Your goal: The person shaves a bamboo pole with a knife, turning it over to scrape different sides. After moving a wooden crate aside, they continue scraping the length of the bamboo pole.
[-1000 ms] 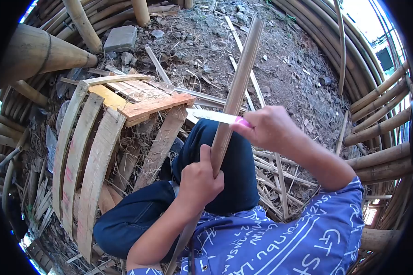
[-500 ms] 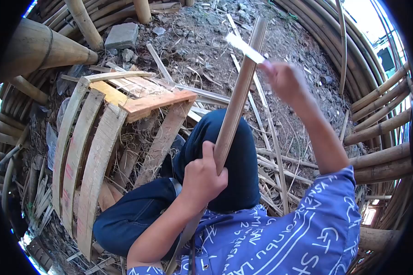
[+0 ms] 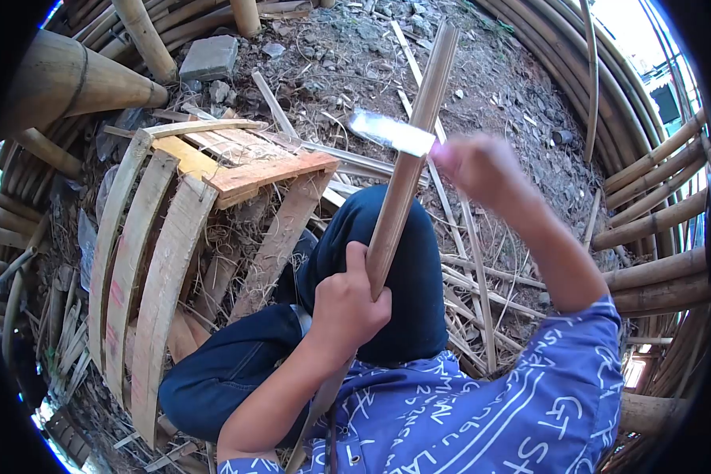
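Since half a second ago, our right hand (image 3: 482,170) has drawn the knife (image 3: 391,133) back toward us along the bamboo strip (image 3: 407,170), from near its far tip to about a third of the way down; the hand and blade are blurred.

Largest in view, stacked bamboo poles (image 3: 648,182) curve around the right and far edges, walling in the dirt ground (image 3: 347,63). At left lies a frame of curved wooden slats (image 3: 162,268), a flat orange board (image 3: 265,175) across its far end. Our knees, in dark trousers (image 3: 395,300), sit at centre and seem to brace the strip from beneath. Split offcuts (image 3: 482,308) litter the ground to the right.

The strip runs from our lap up and away, slightly right-leaning. Our left hand (image 3: 347,304) is wrapped firmly around its near part, thumb up along the face, apparently to hold it steady against the blade. Our right hand appears closed around the knife's handle, though blur hides the fingers; the pale blade lies crosswise at the strip's left edge, an angle suited to shaving.

A grey stone block (image 3: 208,57) rests far left.
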`<state>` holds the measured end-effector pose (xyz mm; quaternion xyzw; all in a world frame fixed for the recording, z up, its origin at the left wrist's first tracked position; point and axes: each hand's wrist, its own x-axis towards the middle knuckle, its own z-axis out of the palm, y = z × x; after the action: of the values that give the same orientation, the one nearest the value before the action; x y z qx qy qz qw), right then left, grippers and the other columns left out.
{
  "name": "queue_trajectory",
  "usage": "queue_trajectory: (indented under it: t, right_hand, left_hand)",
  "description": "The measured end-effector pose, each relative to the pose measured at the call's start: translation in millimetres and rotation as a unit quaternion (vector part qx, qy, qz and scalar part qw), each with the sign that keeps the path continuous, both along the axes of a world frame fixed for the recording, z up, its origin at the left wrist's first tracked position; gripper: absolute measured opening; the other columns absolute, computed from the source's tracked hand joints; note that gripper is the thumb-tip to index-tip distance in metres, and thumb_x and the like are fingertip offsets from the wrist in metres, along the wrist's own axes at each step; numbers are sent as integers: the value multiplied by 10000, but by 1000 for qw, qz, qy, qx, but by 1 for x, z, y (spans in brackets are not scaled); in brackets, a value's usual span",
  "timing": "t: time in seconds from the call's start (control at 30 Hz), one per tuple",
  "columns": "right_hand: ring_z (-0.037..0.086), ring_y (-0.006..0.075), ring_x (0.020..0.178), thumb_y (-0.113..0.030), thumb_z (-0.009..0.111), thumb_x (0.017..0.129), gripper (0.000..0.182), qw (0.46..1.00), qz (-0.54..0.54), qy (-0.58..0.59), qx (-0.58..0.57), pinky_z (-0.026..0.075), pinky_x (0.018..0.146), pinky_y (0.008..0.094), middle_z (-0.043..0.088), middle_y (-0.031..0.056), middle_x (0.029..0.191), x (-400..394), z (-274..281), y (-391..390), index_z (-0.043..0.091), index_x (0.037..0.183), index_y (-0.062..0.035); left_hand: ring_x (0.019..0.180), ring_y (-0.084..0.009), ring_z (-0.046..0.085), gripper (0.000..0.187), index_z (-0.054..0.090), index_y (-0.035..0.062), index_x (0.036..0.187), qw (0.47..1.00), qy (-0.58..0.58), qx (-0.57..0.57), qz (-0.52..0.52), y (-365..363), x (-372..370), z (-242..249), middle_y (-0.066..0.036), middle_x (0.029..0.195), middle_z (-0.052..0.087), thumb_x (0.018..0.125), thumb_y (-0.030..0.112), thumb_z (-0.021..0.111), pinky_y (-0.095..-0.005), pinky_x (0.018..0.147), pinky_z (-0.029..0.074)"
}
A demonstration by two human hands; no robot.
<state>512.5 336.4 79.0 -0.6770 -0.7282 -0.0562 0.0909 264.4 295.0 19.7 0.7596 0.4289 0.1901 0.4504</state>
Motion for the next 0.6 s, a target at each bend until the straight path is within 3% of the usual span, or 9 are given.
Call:
queue_trajectory:
  t: [0.07, 0.13, 0.2, 0.27, 0.33, 0.37, 0.5, 0.53, 0.6]
  right_hand:
    - [604, 295, 512, -491, 428, 952, 562, 986, -162, 6, -42, 491, 521, 410, 598, 121, 559, 19, 30, 27, 645, 663, -62]
    - [615, 303, 534, -523, 431, 939, 568, 994, -109, -4, -7, 505, 553, 427, 607, 122, 574, 10, 22, 21, 651, 681, -67]
    - [630, 304, 567, -509, 416, 950, 554, 993, 32, 3, -117, 518, 590, 418, 616, 118, 591, -22, 26, -6, 646, 673, -88]
    - [517, 237, 434, -474, 498, 929, 526, 985, 152, 43, 64, 437, 471, 394, 515, 91, 481, -18, -3, -7, 575, 604, -68]
    - [614, 274, 522, -513, 417, 949, 564, 994, -107, 26, -13, 501, 540, 396, 588, 91, 536, 21, 10, 24, 626, 639, -91]
    - [589, 264, 474, -497, 426, 950, 565, 993, -119, 19, -9, 484, 503, 404, 567, 89, 504, 40, 17, 34, 623, 620, -83]
    - [569, 248, 435, -547, 400, 945, 624, 999, -19, 18, -22, 479, 469, 401, 547, 83, 471, 13, 15, 11, 604, 571, -90]
    - [579, 239, 451, -565, 394, 940, 620, 997, 21, -47, -55, 487, 472, 384, 549, 68, 473, -3, 17, 0, 600, 574, -108]
    - [487, 196, 406, -466, 489, 940, 558, 998, 60, -3, -4, 395, 432, 378, 481, 76, 453, 6, -2, 4, 529, 558, -62]
  left_hand:
    - [602, -459, 583, 398, 372, 20, 1037, 1000, -3, 11, -1, -2, 0, -1, -240, 573, 541, 711, 69, 594, -515, 579, 484]
    - [600, -458, 582, 394, 371, 20, 1034, 1000, -3, 22, -3, -1, 0, 0, -237, 568, 540, 710, 66, 591, -515, 576, 483]
    - [601, -459, 580, 394, 371, 16, 1035, 1000, 1, 14, 0, 1, -2, 2, -239, 568, 539, 710, 64, 589, -516, 577, 482]
    - [602, -461, 578, 394, 370, 13, 1035, 1000, 13, 0, -1, 1, -3, 0, -242, 567, 537, 710, 62, 587, -517, 579, 481]
    - [585, -450, 583, 406, 370, 2, 1045, 999, -14, 26, -13, 1, -3, -2, -238, 559, 535, 705, 57, 584, -513, 562, 482]
    - [585, -450, 583, 406, 370, 2, 1045, 999, -12, 26, -14, 0, -4, -1, -238, 559, 535, 705, 57, 584, -513, 562, 482]
    - [551, -429, 586, 412, 375, -15, 1043, 999, 0, 39, -30, 3, -6, 1, -223, 542, 538, 707, 67, 598, -495, 533, 490]
    - [535, -412, 591, 406, 380, -25, 1030, 999, 3, 46, -28, 3, -7, 0, -211, 532, 544, 714, 84, 610, -486, 524, 498]
    - [534, -414, 590, 410, 378, -26, 1034, 999, 0, 39, -27, 3, -8, -2, -216, 535, 543, 715, 85, 611, -489, 524, 497]
